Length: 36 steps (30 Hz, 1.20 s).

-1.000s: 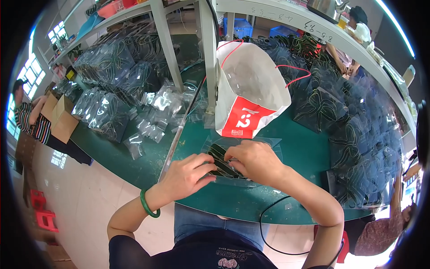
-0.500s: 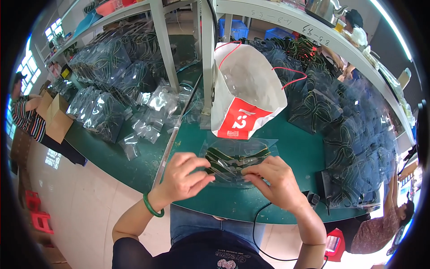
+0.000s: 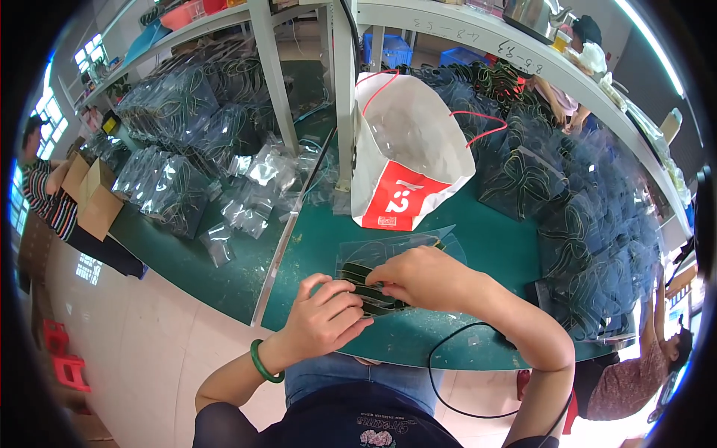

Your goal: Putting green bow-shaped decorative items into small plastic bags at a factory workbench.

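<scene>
Dark strips with yellow-green edging (image 3: pixel 357 273) lie bunched at the front of the green table (image 3: pixel 493 261), with a clear plastic sheet or sleeve (image 3: pixel 358 250) under and behind them. My left hand (image 3: pixel 325 317) is closed on the strips' left side, its fingers curled round the edge. Reaching across from the right, my right hand (image 3: pixel 422 276) pinches the strips near their middle. It covers much of the strips and sleeve, so I cannot tell whether the strips are inside the plastic.
Behind my hands stands an open white paper bag (image 3: pixel 448 153) with red handles. Piled clear sleeves with dark strips (image 3: pixel 582 246) fill the right side; more piles (image 3: pixel 168 97) and small clear packets (image 3: pixel 254 201) lie left. A black cable (image 3: pixel 432 373) hangs over the front edge. Co-workers are on both sides.
My right hand has moved left and turned over the strips. My left hand has shifted slightly right and down onto them. The strips are now bunched closer together, and the sleeve lies askew.
</scene>
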Tool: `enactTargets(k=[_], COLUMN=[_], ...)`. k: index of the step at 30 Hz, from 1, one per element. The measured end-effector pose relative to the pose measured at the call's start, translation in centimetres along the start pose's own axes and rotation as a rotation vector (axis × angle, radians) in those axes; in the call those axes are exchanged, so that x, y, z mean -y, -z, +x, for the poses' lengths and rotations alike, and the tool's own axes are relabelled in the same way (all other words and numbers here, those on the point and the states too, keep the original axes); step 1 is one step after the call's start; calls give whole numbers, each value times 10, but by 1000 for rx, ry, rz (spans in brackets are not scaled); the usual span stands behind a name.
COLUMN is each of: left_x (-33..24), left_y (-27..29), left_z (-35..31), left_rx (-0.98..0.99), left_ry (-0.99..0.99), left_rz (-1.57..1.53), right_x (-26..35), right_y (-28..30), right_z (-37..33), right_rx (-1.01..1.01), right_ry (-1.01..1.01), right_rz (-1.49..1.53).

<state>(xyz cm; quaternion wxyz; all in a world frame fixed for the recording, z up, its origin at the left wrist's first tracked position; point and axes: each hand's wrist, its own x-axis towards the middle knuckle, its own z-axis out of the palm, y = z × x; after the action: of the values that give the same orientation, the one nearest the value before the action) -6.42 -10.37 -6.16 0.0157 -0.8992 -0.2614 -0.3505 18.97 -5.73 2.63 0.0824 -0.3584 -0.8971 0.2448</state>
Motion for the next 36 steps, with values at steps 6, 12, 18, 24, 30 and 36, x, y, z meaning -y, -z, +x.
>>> enactTargets(k=[6, 12, 18, 24, 30, 36], left_x=[9, 58, -11, -20, -19, -7], left_y=[25, 31, 17, -6, -47, -49], left_z=[11, 16, 13, 14, 12, 8], left_rx=[-37, 52, -7, -13, -207, -150], left_ry=[56, -173, -207, -4, 98, -27], left_rz=[-175, 9, -20, -89, -170, -47], right_x=[18, 45, 59, 76, 81, 84], right_y=[21, -21, -20, -69, -97, -103], right_z=[-14, -48, -92, -98, -89, -91], right_rx=[-177, -346, -362, -523, -714, -697], right_ry=[15, 104, -73, -201, -423, -482], right_rz=[85, -68, -278, -173, -360, -461])
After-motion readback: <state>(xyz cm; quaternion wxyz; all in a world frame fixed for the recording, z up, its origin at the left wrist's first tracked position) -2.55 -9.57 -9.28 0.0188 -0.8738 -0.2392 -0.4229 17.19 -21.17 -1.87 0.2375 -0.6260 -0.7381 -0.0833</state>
